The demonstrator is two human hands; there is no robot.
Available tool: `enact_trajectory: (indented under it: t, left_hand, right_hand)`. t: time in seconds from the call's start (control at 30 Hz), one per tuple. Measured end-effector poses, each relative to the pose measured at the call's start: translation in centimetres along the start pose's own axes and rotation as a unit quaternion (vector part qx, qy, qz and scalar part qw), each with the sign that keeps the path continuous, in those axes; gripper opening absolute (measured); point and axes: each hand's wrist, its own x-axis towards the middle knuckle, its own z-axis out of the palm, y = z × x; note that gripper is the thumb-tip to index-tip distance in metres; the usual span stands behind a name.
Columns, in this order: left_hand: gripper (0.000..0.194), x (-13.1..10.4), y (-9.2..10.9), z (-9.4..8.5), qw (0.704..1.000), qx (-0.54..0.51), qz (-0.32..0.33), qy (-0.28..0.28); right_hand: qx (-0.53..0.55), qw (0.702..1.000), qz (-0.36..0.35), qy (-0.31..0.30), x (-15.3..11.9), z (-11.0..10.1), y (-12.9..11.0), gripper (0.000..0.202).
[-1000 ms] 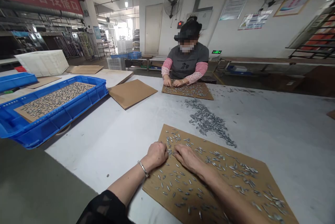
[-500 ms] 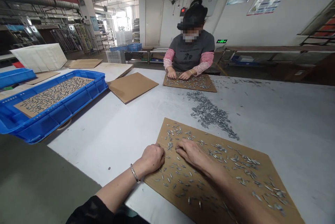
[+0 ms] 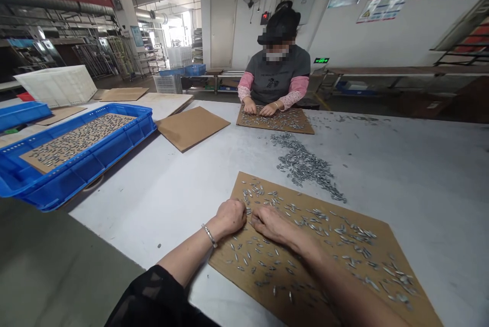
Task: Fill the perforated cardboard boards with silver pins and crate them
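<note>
A brown cardboard sheet [image 3: 263, 281] lies in front of me, strewn with small silvery, spindle-shaped metal pieces [image 3: 315, 222]. Over its left edge rests my left hand [image 3: 231, 216], fingers curled closed, with a bracelet at the wrist. Close beside it, my right hand [image 3: 269, 222] reaches across the sheet with its fingers bent down and pressed together at the surface. The fingertips of both hands are among the metal pieces; whatever they pinch is hidden. Beyond the sheet, a heap of the same pieces [image 3: 307, 164] spreads over the white table [image 3: 160, 194].
Opposite me a person [image 3: 275, 70] handles similar pieces on another cardboard sheet [image 3: 244, 119]. A bare cardboard sheet [image 3: 193, 127] lies to the left. Past it, a blue tray [image 3: 95, 148] holds a cardboard sheet covered with pieces. A white bin [image 3: 57, 85] stands farther back.
My left hand has moved up and to the right along the sheet's edge, closer to my right hand. My right hand has shifted slightly left.
</note>
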Motion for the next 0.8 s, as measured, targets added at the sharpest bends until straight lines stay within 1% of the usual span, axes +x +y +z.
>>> enact_trajectory:
  t: [0.1,0.2,0.3,0.4,0.5,0.6,0.7,0.8]
  left_hand:
    - [0.031,-0.3,-0.3,-0.6,1.0,0.003,-0.001,-0.017]
    - [0.029,-0.8,-0.8,-1.2,0.999,0.001,0.003,-0.035]
    - [0.027,-0.9,-1.2,-1.4,0.999,0.001,0.003,-0.047]
    - [0.028,-0.7,-1.2,-1.1,0.999,0.002,-0.001,-0.046]
    - [0.03,-0.5,-1.2,-0.7,1.0,0.001,0.0,-0.031]
    - [0.028,-0.5,-1.6,-0.3,1.0,-0.006,0.015,-0.018]
    - [0.026,-0.4,-2.2,-0.2,0.999,-0.018,0.037,-0.008]
    - [0.028,0.1,-2.7,-0.2,0.998,-0.031,0.054,0.021]
  right_hand:
    - [0.006,1.0,0.018,-0.022,0.5,-0.5,-0.2,0.015]
    - [0.04,0.998,0.048,-0.032,1.1,-0.8,-0.3,0.011]
    - [0.071,0.995,0.062,-0.036,1.4,-0.8,-0.3,0.012]
    - [0.064,0.996,0.055,-0.025,1.2,-0.4,-0.1,0.014]
    - [0.031,0.999,0.043,0.007,0.8,0.2,-0.2,0.014]
    - [0.013,0.999,0.007,0.034,0.4,0.7,-0.1,0.014]
    - [0.019,0.999,-0.023,0.032,0.4,0.8,0.6,0.019]
    - [0.027,0.997,-0.029,0.071,1.1,0.7,1.7,0.018]
